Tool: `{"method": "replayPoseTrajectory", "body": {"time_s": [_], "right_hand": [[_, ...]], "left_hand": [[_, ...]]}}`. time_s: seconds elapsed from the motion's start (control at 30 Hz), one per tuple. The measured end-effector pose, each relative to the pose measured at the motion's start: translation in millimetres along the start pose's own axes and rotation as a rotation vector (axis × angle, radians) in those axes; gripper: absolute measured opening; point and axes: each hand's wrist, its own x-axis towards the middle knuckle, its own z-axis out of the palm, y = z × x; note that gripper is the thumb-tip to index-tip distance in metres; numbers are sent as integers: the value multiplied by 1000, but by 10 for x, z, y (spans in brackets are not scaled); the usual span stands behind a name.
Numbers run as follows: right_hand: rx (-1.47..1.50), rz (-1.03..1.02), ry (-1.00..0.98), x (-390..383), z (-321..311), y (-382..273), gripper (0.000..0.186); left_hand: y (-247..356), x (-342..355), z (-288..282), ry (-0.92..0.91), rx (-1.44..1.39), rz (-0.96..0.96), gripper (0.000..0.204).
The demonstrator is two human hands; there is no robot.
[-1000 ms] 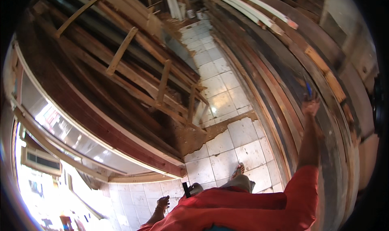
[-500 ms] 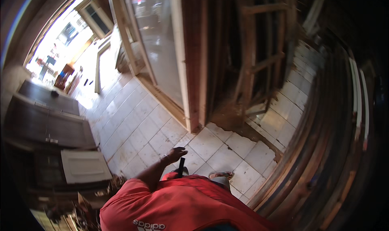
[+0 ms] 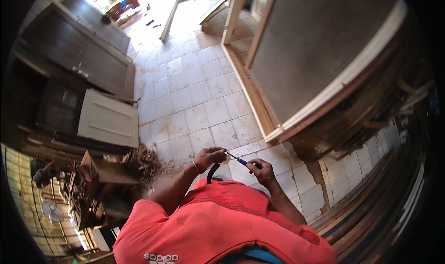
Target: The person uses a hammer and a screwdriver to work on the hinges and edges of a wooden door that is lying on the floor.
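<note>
In front of my red shirt, both hands are raised close together. My right hand is closed round the blue handle of a screwdriver, whose thin dark shaft points up and left. The tip reaches the fingers of my left hand, which are bent and pressed together. A small pale spot shows at those fingertips; whether it is a held piece cannot be made out. A black curved strip sticks up from my front just below my left hand, apart from it as far as I can see.
Brown panelled doors and a cream cabinet door lean at the left. Wood shavings lie on the tiled floor. A large framed panel stands ahead right; long timbers are stacked at the right.
My right hand has come into view with the screwdriver and met my left hand. My left hand has risen slightly. The view has swung left toward the bright doorway.
</note>
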Motion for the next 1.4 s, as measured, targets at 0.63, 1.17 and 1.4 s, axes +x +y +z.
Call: {"method": "replayPoseTrajectory", "body": {"time_s": [0.63,1.17,1.4], "right_hand": [[-125,19,-674,4379,2129,-1723,29],[-595,93,-1157,8272,4403,-3598,40],[-613,41,-425,10472,4340,-3150,42]], "left_hand": [[1680,1144,-3151,449,-507,170,26],[3287,2787,-6181,822,-401,461,16],[4569,3806,-8337,954,-496,369,20]]}}
